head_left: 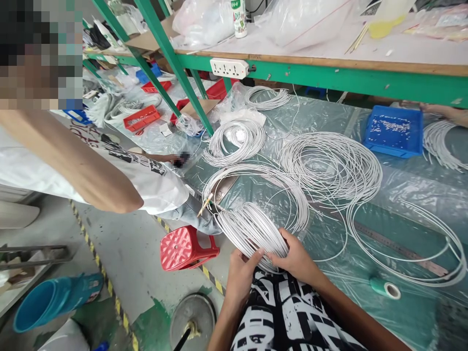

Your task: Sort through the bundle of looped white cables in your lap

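A thick coil of white cable (pixel 252 226) is tilted up close to my body, above the table's near edge. My left hand (pixel 242 270) grips its lower near rim, thumb on top. On the coil's right side my right hand (pixel 294 256) has its fingers wrapped round the strands; some fingertips are hidden. Just behind it, a loose ring of white cable (pixel 302 209) lies on the plastic-covered table. A large tangled coil (pixel 329 165) sits further right, and a smaller coil (pixel 234 141) lies further back.
A blue tray (pixel 395 129) with small white pieces stands at the back right. A steel ruler (pixel 398 248) and a green roll (pixel 385 288) lie on the right. Another person (pixel 120 165) works at the left. A red stool (pixel 183 247) stands on the floor.
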Tool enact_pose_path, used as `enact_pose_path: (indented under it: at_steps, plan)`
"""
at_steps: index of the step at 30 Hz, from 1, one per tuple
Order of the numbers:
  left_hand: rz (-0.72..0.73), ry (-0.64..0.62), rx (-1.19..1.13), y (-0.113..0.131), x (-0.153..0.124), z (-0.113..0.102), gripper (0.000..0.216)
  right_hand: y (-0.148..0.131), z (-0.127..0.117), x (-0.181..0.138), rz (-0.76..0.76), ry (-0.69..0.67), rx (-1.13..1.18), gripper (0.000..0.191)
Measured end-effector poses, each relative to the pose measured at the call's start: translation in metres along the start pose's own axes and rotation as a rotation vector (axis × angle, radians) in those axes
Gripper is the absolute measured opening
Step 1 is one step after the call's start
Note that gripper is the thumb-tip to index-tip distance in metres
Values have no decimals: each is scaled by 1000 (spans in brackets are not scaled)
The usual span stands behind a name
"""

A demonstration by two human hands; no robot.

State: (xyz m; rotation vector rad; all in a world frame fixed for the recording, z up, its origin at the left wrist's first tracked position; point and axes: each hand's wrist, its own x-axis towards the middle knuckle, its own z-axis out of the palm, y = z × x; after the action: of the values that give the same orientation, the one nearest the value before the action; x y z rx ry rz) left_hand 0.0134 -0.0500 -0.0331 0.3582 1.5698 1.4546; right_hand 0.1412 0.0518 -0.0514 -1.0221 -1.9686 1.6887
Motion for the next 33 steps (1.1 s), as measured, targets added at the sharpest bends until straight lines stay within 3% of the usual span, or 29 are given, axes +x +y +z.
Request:
enact_pose_path:
  at_steps: [8,19,33]
  plan:
    - [7,-8,-1,-3,4,0,32,-3,-3,-1,15,-54,-17,29]
    - [-11,82,58,-3,2,-2,36,-4,3,2,18,-100,-94,26]
    - [36,36,89,2,0,-1,32,-4,5,1,11,-119,0,22]
